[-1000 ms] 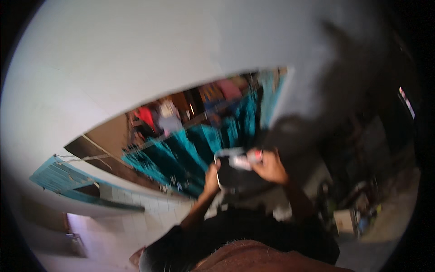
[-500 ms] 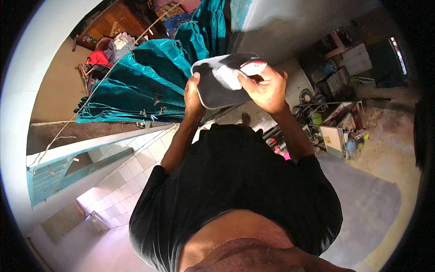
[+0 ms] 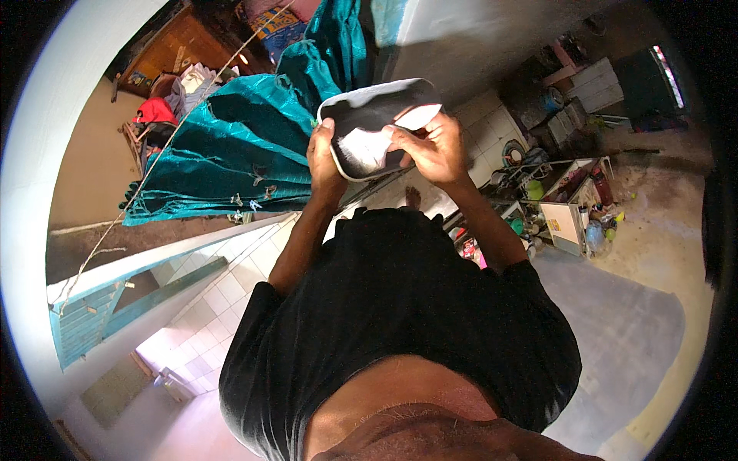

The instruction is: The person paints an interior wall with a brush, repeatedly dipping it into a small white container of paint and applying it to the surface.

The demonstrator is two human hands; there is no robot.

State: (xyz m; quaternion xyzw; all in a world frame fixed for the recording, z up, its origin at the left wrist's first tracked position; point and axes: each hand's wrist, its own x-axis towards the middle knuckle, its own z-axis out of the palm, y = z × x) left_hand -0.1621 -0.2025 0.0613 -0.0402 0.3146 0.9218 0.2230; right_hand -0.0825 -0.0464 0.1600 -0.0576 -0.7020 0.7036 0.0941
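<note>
My left hand (image 3: 327, 154) is closed on the left side of a dark rounded rectangular tray-like object (image 3: 355, 111) with a pale rim, its thumb on the edge. My right hand (image 3: 435, 154) is closed on a white item (image 3: 417, 116) at the tray's right side, its thumb bent inward over the dark surface. A white patch (image 3: 361, 147) lies under that thumb; whether it is cloth or part of the same item I cannot tell.
A teal curtain (image 3: 231, 138) hangs behind, with a cord (image 3: 104, 233) beside it and heaped clothes (image 3: 154, 109) beyond. At right stands a rack (image 3: 569, 207) with containers and pots. A bare foot (image 3: 413, 196) shows below the hands, on tiles.
The view has tilted down, bringing more of my body and the floor into frame. Since half a second ago, my right hand has shifted slightly left and the white patch sits lower on the tray.
</note>
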